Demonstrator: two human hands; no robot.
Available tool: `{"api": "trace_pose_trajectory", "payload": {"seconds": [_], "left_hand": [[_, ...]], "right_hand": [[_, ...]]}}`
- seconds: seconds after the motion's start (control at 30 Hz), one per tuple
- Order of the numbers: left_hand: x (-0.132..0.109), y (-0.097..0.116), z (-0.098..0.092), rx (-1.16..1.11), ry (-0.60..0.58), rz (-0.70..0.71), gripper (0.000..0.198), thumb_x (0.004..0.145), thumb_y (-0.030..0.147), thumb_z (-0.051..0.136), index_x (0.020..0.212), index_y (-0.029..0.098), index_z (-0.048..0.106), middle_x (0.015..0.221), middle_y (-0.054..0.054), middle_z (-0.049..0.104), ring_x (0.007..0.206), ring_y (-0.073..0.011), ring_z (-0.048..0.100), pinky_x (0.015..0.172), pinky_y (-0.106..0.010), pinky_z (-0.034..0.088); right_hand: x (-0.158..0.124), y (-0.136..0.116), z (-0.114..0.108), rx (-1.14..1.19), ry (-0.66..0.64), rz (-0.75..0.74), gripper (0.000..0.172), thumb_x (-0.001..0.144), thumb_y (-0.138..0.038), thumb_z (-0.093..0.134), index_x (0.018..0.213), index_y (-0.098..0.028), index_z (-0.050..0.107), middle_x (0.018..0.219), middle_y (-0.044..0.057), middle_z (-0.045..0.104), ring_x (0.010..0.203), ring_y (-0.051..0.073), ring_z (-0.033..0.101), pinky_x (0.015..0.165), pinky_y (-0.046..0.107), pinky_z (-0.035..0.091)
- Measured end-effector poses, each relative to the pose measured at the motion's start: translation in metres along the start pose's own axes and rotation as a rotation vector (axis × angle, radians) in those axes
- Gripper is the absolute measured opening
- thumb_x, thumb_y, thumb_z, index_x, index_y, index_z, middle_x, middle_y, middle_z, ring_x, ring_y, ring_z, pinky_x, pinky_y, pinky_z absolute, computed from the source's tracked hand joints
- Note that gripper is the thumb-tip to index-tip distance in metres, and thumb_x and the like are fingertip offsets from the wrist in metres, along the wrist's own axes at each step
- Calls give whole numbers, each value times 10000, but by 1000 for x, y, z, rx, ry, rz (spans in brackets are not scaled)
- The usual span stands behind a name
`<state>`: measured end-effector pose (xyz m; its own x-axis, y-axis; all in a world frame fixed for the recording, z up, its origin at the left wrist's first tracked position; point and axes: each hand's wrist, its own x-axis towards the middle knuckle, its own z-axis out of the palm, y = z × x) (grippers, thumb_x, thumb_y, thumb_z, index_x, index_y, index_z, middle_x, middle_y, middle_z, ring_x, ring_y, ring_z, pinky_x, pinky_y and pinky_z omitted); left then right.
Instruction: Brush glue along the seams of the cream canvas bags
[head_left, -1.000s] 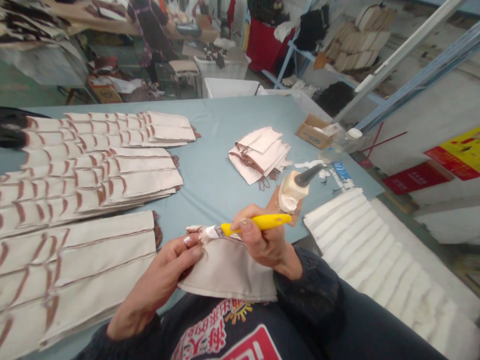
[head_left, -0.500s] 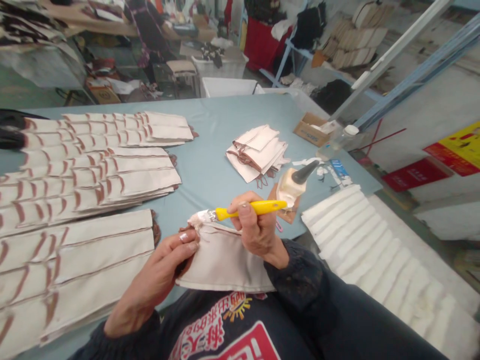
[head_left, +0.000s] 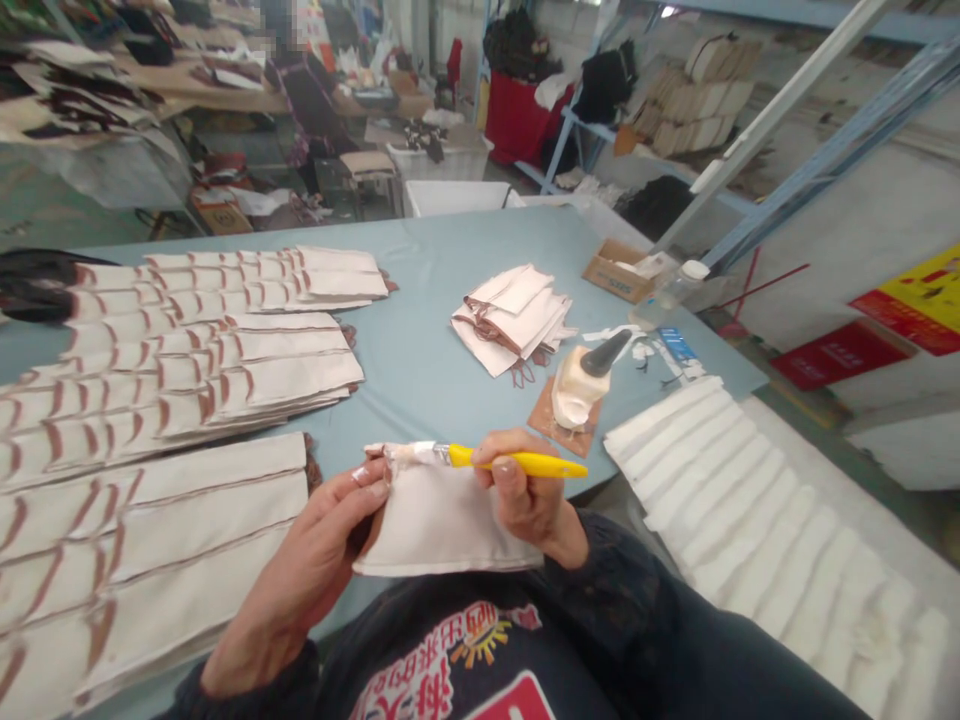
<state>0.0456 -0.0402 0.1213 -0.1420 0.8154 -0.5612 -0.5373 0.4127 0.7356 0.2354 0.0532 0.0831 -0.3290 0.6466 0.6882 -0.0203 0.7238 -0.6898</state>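
My left hand (head_left: 330,555) pinches the left end of a cream fabric pouch (head_left: 439,525), held just above the near edge of the blue table (head_left: 420,360). My right hand (head_left: 525,495) grips a yellow-handled brush (head_left: 510,462) and lays its white, glue-coated bristles along the pouch's top left edge, right beside my left fingertips. A glue bottle (head_left: 581,385) with a dark nozzle stands on a brown pad a little beyond my right hand.
Rows of cream bags with brown handles (head_left: 195,340) cover the left of the table. A small pile of folded pouches (head_left: 514,315) lies mid-table, a cardboard box (head_left: 619,270) behind it. White padded strips (head_left: 750,500) lie on the right. A person stands far back.
The brush has swept along the pouch's top edge and now lies flatter. Both hands and the pouch shifted slightly lower in view.
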Motion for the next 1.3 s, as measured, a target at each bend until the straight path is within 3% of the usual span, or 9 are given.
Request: {"api": "trace_pose_trajectory", "payload": {"seconds": [0.13, 0.37, 0.47, 0.6, 0.73, 0.93, 1.03, 1.2, 1.3], "left_hand": [[-1, 1, 4, -11, -7, -6, 280, 533, 212, 937, 758, 164, 776, 690, 5, 720, 616, -138, 624, 556, -190, 517], [-4, -4, 0, -1, -8, -3, 303, 541, 225, 941, 781, 172, 765, 623, 32, 668, 570, -132, 576, 540, -205, 515], [-4, -5, 1, 33, -43, 23, 284, 584, 279, 943, 776, 173, 764, 595, 42, 632, 531, -118, 533, 510, -204, 482], [-2, -7, 2, 69, -88, 44, 283, 647, 361, 927, 783, 179, 758, 572, 49, 606, 509, -114, 525, 542, -221, 497], [-3, -8, -2, 66, -77, 34, 295, 643, 372, 929, 767, 182, 740, 561, 49, 603, 513, -119, 560, 542, -215, 511], [-5, -4, -4, 57, -76, 18, 294, 591, 316, 959, 768, 178, 769, 610, 23, 670, 533, -120, 565, 523, -198, 489], [-6, -1, -9, 153, -83, 76, 316, 691, 445, 925, 842, 185, 827, 739, -29, 758, 645, -164, 624, 559, -214, 495], [-5, -3, -29, 449, -68, 251, 365, 806, 557, 842, 977, 238, 884, 994, -84, 844, 1003, -301, 715, 911, -337, 569], [6, -15, -40, 329, 24, 367, 305, 753, 484, 902, 951, 252, 885, 1076, -93, 855, 1121, -325, 716, 1037, -373, 529]], "right_hand": [[4, 4, 1, -1, -48, -211, 234, 1102, -355, 484, 989, -249, 660, 703, -7, 709, 588, 147, 664, 580, 278, 560], [16, 2, -6, -94, -296, -525, 217, 1107, -346, 488, 1012, -247, 655, 662, -11, 692, 527, 136, 601, 504, 274, 490], [18, 4, 1, -104, -338, -554, 163, 1089, -321, 523, 1030, -244, 655, 661, -3, 691, 532, 149, 599, 514, 282, 489], [7, 9, 18, -12, -174, -306, 161, 1082, -269, 506, 1107, -242, 663, 803, 32, 763, 678, 154, 714, 632, 269, 581], [-3, 15, 22, -131, 20, 0, 204, 1083, -271, 483, 1123, -226, 678, 905, 56, 790, 766, 173, 747, 738, 313, 629], [-1, 16, 27, -145, -105, 175, 242, 1083, -330, 488, 1124, -208, 693, 915, 49, 780, 716, 162, 713, 720, 284, 593], [3, 14, 27, -137, -53, 203, 268, 1086, -349, 472, 1076, -200, 695, 858, 40, 752, 650, 156, 661, 667, 279, 550], [21, 21, 12, -140, 115, 347, 304, 1098, -410, 449, 1039, -206, 667, 643, -46, 598, 562, 132, 565, 572, 266, 436], [29, 27, 5, -130, 152, 396, 345, 1101, -454, 443, 998, -212, 667, 633, -54, 579, 568, 126, 564, 579, 272, 428]]}}
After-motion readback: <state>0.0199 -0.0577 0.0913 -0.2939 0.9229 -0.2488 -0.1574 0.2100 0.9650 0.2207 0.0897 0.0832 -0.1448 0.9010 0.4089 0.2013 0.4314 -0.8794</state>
